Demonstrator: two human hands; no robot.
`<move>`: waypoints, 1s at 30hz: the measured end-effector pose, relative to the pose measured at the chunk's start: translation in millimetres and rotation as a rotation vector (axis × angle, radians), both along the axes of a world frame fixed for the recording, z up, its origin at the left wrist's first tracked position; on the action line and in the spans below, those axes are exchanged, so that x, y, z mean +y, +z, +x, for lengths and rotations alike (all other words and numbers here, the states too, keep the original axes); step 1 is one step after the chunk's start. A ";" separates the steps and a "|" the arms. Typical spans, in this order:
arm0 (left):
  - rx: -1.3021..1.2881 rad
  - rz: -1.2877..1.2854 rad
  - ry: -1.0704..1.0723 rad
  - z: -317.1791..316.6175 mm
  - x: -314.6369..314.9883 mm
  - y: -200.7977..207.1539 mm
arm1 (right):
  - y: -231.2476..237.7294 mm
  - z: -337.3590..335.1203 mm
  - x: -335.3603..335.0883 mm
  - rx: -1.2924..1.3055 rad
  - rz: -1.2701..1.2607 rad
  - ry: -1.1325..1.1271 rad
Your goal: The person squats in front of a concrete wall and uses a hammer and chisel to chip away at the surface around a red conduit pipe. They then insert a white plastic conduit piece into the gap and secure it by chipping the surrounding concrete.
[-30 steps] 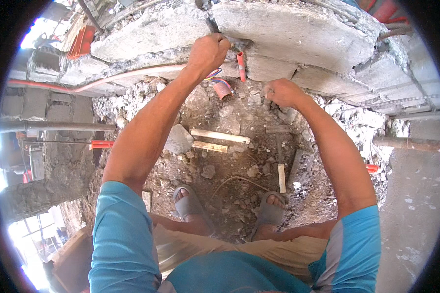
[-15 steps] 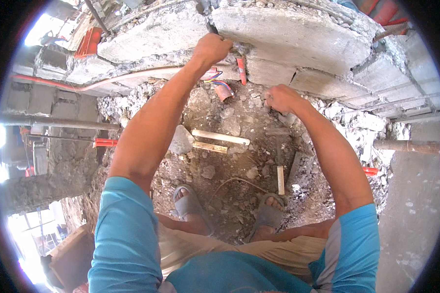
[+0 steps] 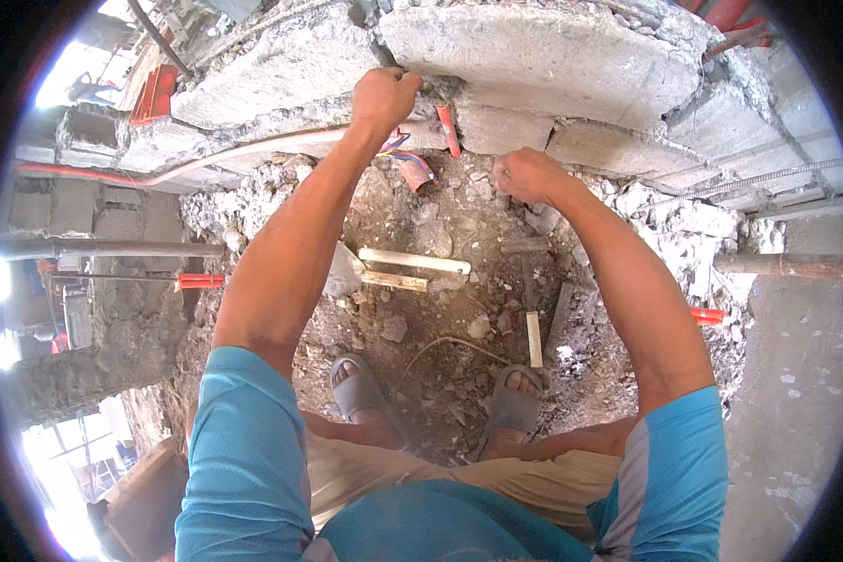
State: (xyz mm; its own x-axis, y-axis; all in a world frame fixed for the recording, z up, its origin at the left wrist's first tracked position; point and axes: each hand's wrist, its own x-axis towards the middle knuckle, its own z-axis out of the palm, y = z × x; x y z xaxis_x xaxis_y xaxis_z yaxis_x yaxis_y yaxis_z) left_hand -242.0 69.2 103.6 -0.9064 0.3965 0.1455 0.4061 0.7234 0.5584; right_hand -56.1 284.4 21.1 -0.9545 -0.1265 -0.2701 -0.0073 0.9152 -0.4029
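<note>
Right now, bare-handed work above the rubble (image 3: pixel 454 229)
Grey sandals (image 3: pixel 358 398) at 7 and 5 o'clock, pale strip (image 3: pixel 414 260) near mid-dial; right hand (image 3: pixel 529 176) at 1, fingers curled, any hold I can't tell; red tube (image 3: pixel 448 129) at 12; left hand (image 3: pixel 384 98) just before 12, fingers bent in beside a dark bar (image 3: pixel 380 53), grip hidden

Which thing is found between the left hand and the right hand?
In the head view, a tilted red tube shows between the left hand and right hand, with rubble near its lower end.
</note>
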 end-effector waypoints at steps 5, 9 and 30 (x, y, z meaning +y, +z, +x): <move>-0.009 -0.017 -0.008 8.8 -0.5 1.0 | 0.6 -1.5 -3.5 0.000 -0.016 -0.015; -0.035 -0.065 -0.050 14.6 9.9 7.9 | -3.0 -6.5 -3.9 -0.019 -0.015 -0.015; -0.005 0.127 -0.095 27.0 8.0 -2.0 | -15.9 -80.9 -37.6 0.292 -0.703 -0.373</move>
